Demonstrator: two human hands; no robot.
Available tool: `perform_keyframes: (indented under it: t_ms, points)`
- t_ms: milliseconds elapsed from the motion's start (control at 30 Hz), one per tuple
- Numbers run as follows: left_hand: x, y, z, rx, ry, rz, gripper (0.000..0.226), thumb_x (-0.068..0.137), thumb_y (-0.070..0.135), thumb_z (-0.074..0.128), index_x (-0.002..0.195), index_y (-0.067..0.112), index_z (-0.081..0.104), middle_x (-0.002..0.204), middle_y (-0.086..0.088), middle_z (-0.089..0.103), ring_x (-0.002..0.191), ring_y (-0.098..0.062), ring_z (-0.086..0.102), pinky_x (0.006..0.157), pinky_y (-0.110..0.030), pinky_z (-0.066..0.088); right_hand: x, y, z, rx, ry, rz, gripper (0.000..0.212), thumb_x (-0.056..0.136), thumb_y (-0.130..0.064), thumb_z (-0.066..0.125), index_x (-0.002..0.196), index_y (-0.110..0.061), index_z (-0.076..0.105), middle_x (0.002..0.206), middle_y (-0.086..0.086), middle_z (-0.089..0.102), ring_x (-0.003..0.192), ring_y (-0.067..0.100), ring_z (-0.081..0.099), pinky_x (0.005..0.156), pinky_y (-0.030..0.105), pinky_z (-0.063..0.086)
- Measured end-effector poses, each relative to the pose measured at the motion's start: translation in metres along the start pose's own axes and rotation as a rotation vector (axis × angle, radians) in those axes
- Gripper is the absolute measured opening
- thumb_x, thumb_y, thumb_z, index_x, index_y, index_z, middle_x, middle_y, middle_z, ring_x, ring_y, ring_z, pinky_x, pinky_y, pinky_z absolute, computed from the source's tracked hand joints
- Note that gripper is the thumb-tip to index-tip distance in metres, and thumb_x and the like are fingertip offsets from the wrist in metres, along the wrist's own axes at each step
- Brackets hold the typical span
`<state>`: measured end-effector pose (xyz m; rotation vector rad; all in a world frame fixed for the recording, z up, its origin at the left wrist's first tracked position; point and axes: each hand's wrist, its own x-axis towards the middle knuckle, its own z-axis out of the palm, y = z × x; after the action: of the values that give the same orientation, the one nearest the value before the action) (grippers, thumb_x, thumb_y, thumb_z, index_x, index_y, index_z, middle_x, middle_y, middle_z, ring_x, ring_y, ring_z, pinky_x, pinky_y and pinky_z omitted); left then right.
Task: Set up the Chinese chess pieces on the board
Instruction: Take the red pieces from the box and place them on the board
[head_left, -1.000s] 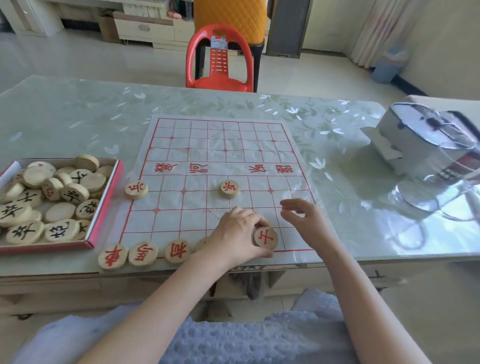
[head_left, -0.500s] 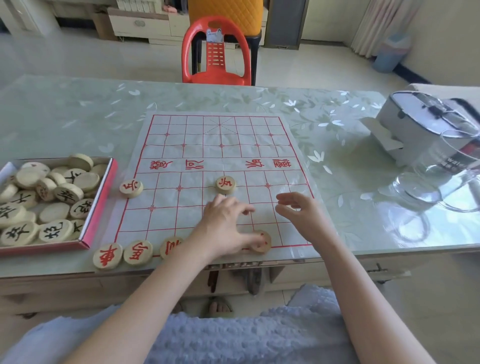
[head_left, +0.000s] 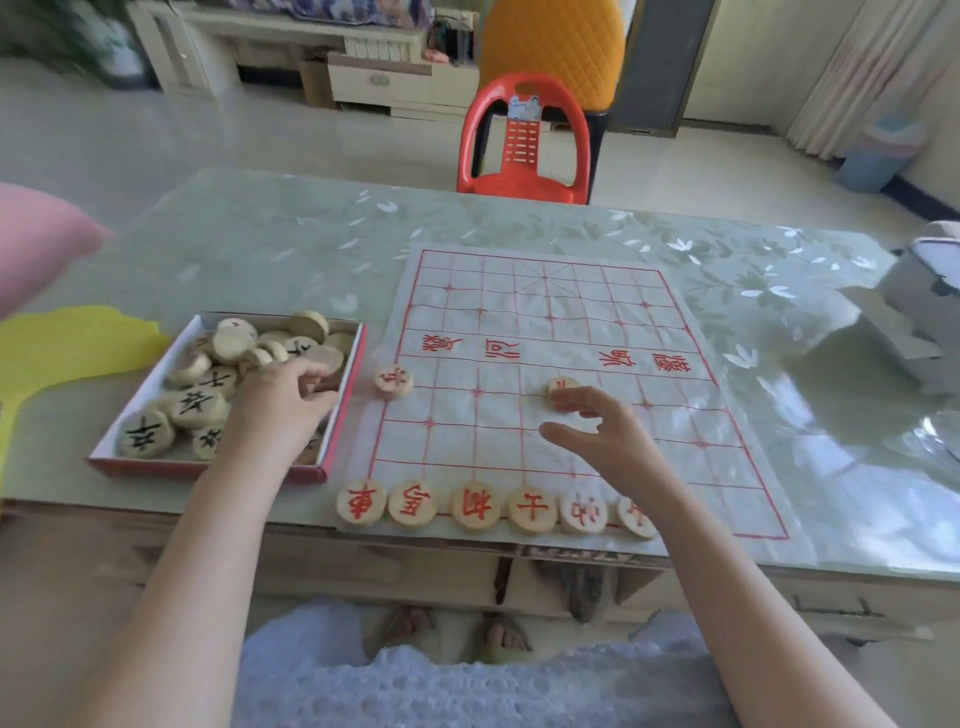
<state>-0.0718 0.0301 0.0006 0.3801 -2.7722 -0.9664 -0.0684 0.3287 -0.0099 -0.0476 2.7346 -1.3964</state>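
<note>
The paper chess board with red lines lies on the table. Several red-lettered pieces stand in a row along its near edge. One red soldier sits at the board's left edge; another soldier is partly hidden by my right fingertips. My left hand is inside the red-rimmed box of loose pieces, its thumb and fingers curled round a pale piece. Above the board's near middle, my right hand hovers with relaxed, spread fingers and holds nothing.
A yellow fan lies left of the box, with a pink object beyond it. A white box stands at the table's right. A red plastic chair is behind the far edge. The table's near edge runs just below the row.
My left hand let go of the piece at the near edge and moved left into the box. My right hand rose slightly toward the middle soldier. The view swung left.
</note>
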Motion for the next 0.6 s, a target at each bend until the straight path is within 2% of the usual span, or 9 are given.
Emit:
perform_keyframes:
  t_ms: [133, 233, 333, 433, 533, 600]
  points:
    - [0.002, -0.032, -0.019, 0.000, 0.059, -0.078, 0.026, 0.079, 0.012, 0.066, 0.105, 0.014, 0.068, 0.109, -0.006, 0.068, 0.103, -0.026, 0.059, 0.081, -0.030, 0.041, 0.011, -0.027, 0.037, -0.038, -0.059, -0.055, 0.039, 0.081, -0.032, 0.068, 0.118, -0.026, 0.058, 0.111, -0.012, 0.057, 0.113, 0.010, 0.047, 0.093, 0.025, 0.034]
    - [0.004, -0.053, -0.032, 0.004, 0.165, -0.125, 0.027, 0.077, 0.010, 0.066, 0.103, 0.013, 0.070, 0.105, -0.008, 0.068, 0.100, -0.030, 0.059, 0.080, -0.030, 0.041, 0.020, -0.044, 0.063, -0.028, -0.083, -0.079, 0.037, 0.081, -0.033, 0.067, 0.117, -0.028, 0.059, 0.111, -0.014, 0.060, 0.114, 0.010, 0.047, 0.095, 0.028, 0.036]
    - [0.012, -0.075, -0.043, 0.031, 0.274, -0.149, 0.027, 0.075, 0.010, 0.068, 0.103, 0.011, 0.070, 0.105, -0.015, 0.068, 0.098, -0.037, 0.058, 0.089, -0.038, 0.044, 0.027, -0.058, 0.089, 0.024, -0.102, -0.090, 0.035, 0.083, -0.029, 0.066, 0.117, -0.024, 0.060, 0.112, -0.011, 0.062, 0.112, 0.010, 0.050, 0.089, 0.025, 0.036]
    - [0.020, -0.084, -0.044, -0.040, 0.262, -0.131, 0.032, 0.076, 0.008, 0.068, 0.107, 0.009, 0.067, 0.107, -0.015, 0.067, 0.103, -0.032, 0.058, 0.095, -0.038, 0.043, 0.036, -0.071, 0.116, 0.089, -0.095, -0.113, 0.031, 0.084, -0.027, 0.065, 0.114, -0.021, 0.062, 0.110, -0.009, 0.063, 0.109, 0.010, 0.053, 0.085, 0.020, 0.039]
    - [0.032, -0.082, -0.039, -0.063, 0.265, -0.079, 0.034, 0.075, 0.007, 0.069, 0.109, 0.010, 0.066, 0.107, -0.015, 0.068, 0.103, -0.032, 0.060, 0.092, -0.039, 0.046, 0.047, -0.090, 0.137, 0.139, -0.094, -0.166, 0.027, 0.086, -0.024, 0.062, 0.113, -0.018, 0.063, 0.107, -0.009, 0.063, 0.100, 0.004, 0.055, 0.076, 0.007, 0.040]
    - [0.039, -0.080, -0.031, 0.000, 0.286, -0.045, 0.031, 0.075, 0.013, 0.068, 0.105, 0.013, 0.068, 0.104, -0.015, 0.069, 0.101, -0.035, 0.059, 0.088, -0.042, 0.046, 0.056, -0.102, 0.150, 0.160, -0.100, -0.190, 0.028, 0.087, -0.019, 0.060, 0.114, -0.015, 0.063, 0.106, -0.008, 0.063, 0.101, 0.007, 0.054, 0.080, 0.013, 0.040]
